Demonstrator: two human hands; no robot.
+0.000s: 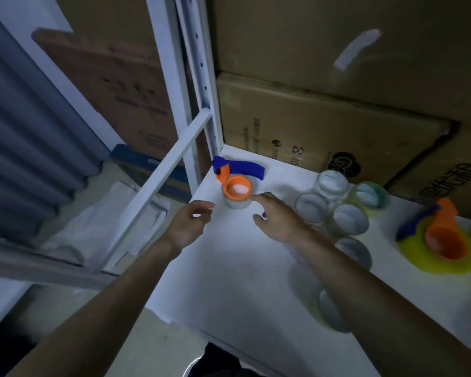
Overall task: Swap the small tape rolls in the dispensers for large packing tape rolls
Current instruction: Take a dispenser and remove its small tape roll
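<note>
Both hands reach toward the blue-and-orange dispenser (235, 176) at the centre of the frame, which lies on the white tabletop (229, 268) near its far left corner; the left hand (189, 224) hovers just left of it with loosely spread fingers that hold nothing; the right hand (276, 219) comes in from the right, fingers extended and empty, its forefinger close to or just touching the roll. That dispenser carries a small clear tape roll (237, 203) on its orange hub, so judging from this its swap is not yet done. At the right edge of the frame a second dispenser (443, 232) sits inside a wide yellow tape roll (419, 254), which looks like the large kind; that one appears to be finished. A cluster of spare rolls (335, 208) stands in the middle right, between the two dispensers, and more lie lower down beside the right forearm; their sizes are hard to tell in the blur. Cardboard boxes (324, 118) fill the upper right behind the tabletop. So roughly half seems complete; what remains is to pull the small roll off and fit a large one.
</note>
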